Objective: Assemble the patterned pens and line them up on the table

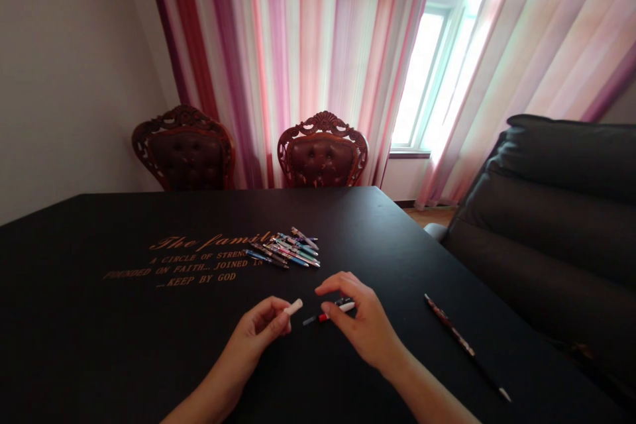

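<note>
On the black desk (124, 344), the person's two bare hands are working close together, just below and in front of a loose heap of slim pens (283, 249). The left hand (258, 328) is closed, its curled fingers and thumb gripping a small white cylinder (293, 307) whose end is sticking out toward the other hand. The right hand (365, 326) is arching half open over a slim pen (328, 315) with a red band and a white end, and its fingertips (330, 286) are sitting at or just above that pen. The pen is lying between the two hands, and I can't tell whether the right hand has actual hold of it or is only touching it. Gold lettering (189, 262) is running across the desk just left of the heap. A long dark patterned pen (450, 326) is lying alone, well to the right of the right hand. Beyond the desk, two carved chairs (322, 152) with buttoned leather backs are standing before striped pink curtains (308, 46), and a dark grey sofa (546, 225) is sitting along the right side.
</note>
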Demonstrator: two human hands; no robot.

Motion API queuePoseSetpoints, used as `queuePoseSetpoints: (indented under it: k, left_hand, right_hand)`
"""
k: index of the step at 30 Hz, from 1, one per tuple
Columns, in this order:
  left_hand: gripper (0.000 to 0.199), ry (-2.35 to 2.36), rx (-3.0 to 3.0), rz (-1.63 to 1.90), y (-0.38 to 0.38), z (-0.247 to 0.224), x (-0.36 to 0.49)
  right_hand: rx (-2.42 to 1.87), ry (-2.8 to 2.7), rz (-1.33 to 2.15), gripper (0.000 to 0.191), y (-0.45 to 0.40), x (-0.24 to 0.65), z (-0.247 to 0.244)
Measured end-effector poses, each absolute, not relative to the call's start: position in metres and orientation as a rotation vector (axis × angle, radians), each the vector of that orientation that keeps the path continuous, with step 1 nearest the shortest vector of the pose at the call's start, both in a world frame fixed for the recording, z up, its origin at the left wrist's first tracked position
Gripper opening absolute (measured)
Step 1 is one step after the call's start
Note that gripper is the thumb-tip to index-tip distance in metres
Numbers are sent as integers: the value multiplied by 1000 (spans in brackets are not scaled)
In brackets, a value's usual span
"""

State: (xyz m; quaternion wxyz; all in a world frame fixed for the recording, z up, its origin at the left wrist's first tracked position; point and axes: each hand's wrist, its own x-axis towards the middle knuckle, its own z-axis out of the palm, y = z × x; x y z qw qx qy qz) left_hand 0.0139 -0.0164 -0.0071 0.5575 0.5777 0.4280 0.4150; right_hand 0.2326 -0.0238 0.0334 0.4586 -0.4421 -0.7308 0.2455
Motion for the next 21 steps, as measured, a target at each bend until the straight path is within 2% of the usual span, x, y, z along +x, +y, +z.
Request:
queuePoseSetpoints:
  k: [4,10,16,21]
  left_hand:
    - [24,1003,1254,1083,-13,-10,10]
    - [22,972,1274,1045,-14,-11,12]
    - [24,980,1286,1037,-14,-12,11]
    - [24,994,1279,1009,-15,-9,11]
  right_hand:
    - [-1286,-1918,482,12,-9,256,30]
    - [-1508,-2170,464,12,2,273,16]
    - [-1475,-2267,444,15,-3,268,14]
    - [-1439,-2232,432,5,1,272,11]
